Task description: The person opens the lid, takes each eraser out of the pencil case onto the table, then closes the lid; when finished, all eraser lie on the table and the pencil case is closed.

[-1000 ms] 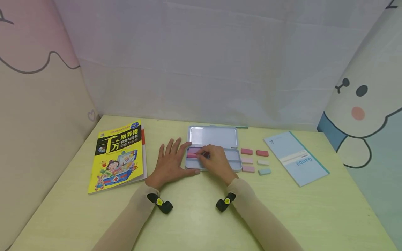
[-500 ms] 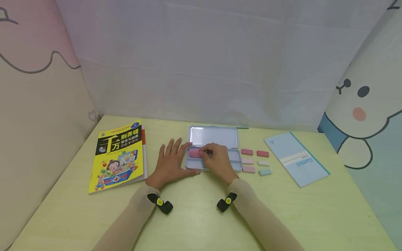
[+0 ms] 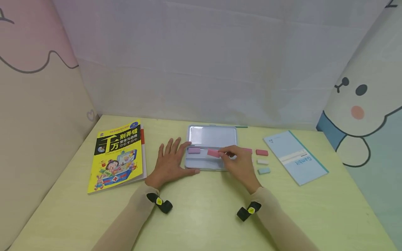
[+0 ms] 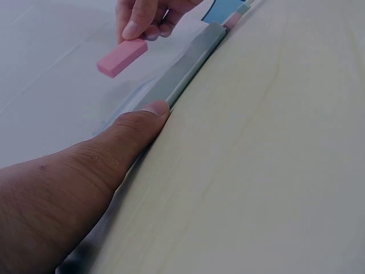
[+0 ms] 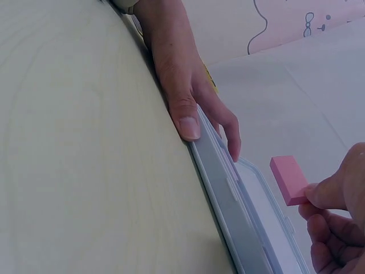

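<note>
Left of frame: yellow children's safety book (image 3: 114,157), flat, slightly askew, on top of another book; probably parked there to leave the middle free. Next, left hand (image 3: 171,164): fingers spread apart, thumb on the near rim of the pale blue pencil case (image 3: 201,164), index finger at its far left corner, likely bracing it against sliding. Lid (image 3: 213,135) lies folded back, giving access from above. Lilac eraser (image 3: 194,150) sits in the case's back compartment, left end. Centre of frame: pink eraser (image 3: 213,153) is held above the case, touching nothing but the right hand (image 3: 240,167), whose thumb and fingertips clamp one end; that grip seems meant to leave the other end free. Right of centre, on the table: red eraser (image 3: 262,152), white eraser (image 3: 262,162), teal eraser (image 3: 264,170), spaced in a column, apparently for easy picking. A pink edge peeks out behind the right hand; can't count what's hidden there. Far right: Gambit notebook (image 3: 296,158), angled.

Surface: pale yellow-green wood-look table (image 3: 204,219). Room: cartoon-printed left wall (image 3: 37,111), plain whitish backdrop (image 3: 201,62), cartoon-printed right wall (image 3: 381,76).
</note>
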`<control>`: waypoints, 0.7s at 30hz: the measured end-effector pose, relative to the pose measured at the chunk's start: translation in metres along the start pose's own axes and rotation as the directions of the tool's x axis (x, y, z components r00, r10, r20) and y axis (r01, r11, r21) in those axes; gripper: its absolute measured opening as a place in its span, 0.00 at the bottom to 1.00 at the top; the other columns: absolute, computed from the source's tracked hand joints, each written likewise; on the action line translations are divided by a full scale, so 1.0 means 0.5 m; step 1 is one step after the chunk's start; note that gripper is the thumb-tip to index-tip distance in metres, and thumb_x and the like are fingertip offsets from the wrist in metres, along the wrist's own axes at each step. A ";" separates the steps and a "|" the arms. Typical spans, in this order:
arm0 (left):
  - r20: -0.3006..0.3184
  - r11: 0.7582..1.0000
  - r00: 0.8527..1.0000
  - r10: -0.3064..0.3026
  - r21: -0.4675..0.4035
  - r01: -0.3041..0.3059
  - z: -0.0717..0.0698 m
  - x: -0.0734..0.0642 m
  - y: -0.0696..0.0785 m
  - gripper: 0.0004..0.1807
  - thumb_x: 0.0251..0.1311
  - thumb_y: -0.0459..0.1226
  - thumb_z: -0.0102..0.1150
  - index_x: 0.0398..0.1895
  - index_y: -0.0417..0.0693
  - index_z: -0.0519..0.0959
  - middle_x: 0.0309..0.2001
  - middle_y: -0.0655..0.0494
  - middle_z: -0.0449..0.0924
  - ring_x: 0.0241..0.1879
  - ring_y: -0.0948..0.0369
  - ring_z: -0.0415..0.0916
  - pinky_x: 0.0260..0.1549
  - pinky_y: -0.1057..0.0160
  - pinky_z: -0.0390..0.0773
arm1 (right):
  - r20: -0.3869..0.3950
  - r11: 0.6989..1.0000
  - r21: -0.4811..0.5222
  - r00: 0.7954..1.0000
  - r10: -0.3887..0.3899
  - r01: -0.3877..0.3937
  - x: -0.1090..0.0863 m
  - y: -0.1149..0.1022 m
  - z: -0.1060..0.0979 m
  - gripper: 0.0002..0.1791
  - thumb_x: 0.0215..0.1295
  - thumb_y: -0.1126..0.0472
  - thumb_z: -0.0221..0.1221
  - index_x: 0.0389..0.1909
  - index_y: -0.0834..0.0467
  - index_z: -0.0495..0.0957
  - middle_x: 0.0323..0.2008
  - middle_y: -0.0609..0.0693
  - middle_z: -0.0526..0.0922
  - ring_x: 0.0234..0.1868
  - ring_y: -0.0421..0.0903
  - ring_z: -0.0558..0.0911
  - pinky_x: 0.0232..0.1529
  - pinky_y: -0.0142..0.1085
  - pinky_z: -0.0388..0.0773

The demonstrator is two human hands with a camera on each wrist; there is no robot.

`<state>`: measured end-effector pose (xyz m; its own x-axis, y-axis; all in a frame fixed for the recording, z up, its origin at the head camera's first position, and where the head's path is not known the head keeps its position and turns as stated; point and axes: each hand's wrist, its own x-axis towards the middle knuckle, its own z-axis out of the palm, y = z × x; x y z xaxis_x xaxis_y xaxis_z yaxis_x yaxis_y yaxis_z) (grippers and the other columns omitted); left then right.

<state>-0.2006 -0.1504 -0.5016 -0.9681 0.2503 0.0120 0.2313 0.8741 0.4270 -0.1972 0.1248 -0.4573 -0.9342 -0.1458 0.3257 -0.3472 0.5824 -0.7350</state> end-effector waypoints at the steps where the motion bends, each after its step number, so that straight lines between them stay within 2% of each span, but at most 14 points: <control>1: -0.001 1.000 1.000 0.001 -0.002 -0.001 0.000 0.000 0.000 0.61 0.51 0.76 0.66 0.85 0.67 0.56 0.89 0.46 0.44 0.89 0.40 0.35 0.84 0.28 0.34 | -0.002 1.000 -0.007 1.000 0.000 0.000 -0.005 0.004 -0.007 0.05 0.69 0.64 0.70 0.41 0.56 0.92 0.37 0.51 0.93 0.39 0.47 0.85 0.46 0.41 0.83; 9: 0.001 1.000 1.000 0.002 -0.009 -0.002 -0.003 -0.002 0.001 0.61 0.51 0.76 0.67 0.85 0.67 0.56 0.89 0.46 0.44 0.89 0.40 0.35 0.84 0.28 0.34 | 0.035 0.998 -0.039 0.998 0.043 -0.041 -0.039 0.027 -0.057 0.05 0.67 0.67 0.70 0.39 0.55 0.92 0.35 0.50 0.93 0.39 0.46 0.85 0.43 0.34 0.82; 13: 0.002 1.000 1.000 0.002 -0.010 -0.002 -0.001 -0.001 -0.001 0.61 0.51 0.76 0.67 0.85 0.68 0.56 0.89 0.46 0.44 0.89 0.40 0.35 0.84 0.28 0.34 | 0.037 0.997 -0.065 0.999 0.039 -0.037 -0.055 0.042 -0.082 0.05 0.67 0.67 0.71 0.38 0.55 0.93 0.36 0.50 0.93 0.38 0.44 0.86 0.43 0.31 0.82; 21: 0.003 1.000 1.000 0.003 -0.023 -0.002 -0.001 -0.001 0.000 0.61 0.51 0.76 0.66 0.85 0.68 0.56 0.90 0.46 0.44 0.89 0.40 0.35 0.84 0.27 0.32 | 0.041 0.983 -0.175 0.997 0.058 -0.050 -0.095 0.069 -0.125 0.05 0.64 0.66 0.73 0.38 0.54 0.93 0.35 0.48 0.94 0.35 0.37 0.82 0.39 0.32 0.81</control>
<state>-0.2000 -0.1507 -0.5009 -0.9672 0.2538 0.0102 0.2314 0.8638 0.4476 -0.1598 0.2019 -0.4611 -0.9553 -0.1446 0.2580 -0.2804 0.7202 -0.6346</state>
